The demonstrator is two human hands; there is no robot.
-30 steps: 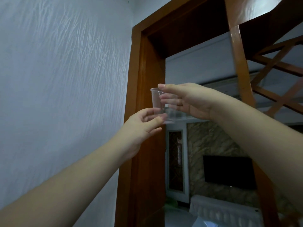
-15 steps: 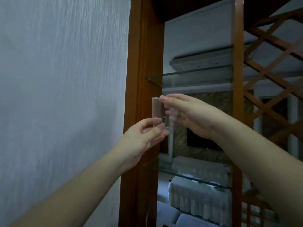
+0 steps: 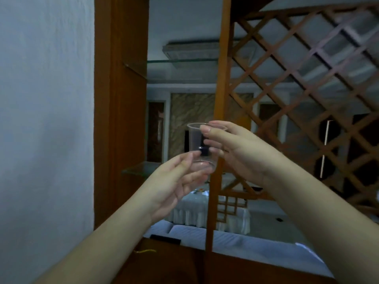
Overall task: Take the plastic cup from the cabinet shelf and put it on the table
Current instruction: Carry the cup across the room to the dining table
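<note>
Clear plastic cup (image 3: 202, 144) is held upright in mid-air before the cabinet, pinched by the right hand (image 3: 235, 148) and cradled underneath by the left hand (image 3: 176, 181); thin walls could be crushed or let slip.

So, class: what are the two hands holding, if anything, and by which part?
A clear plastic cup, upright. The right hand grips its upper wall near the rim; the left hand pinches and supports its base.
</note>
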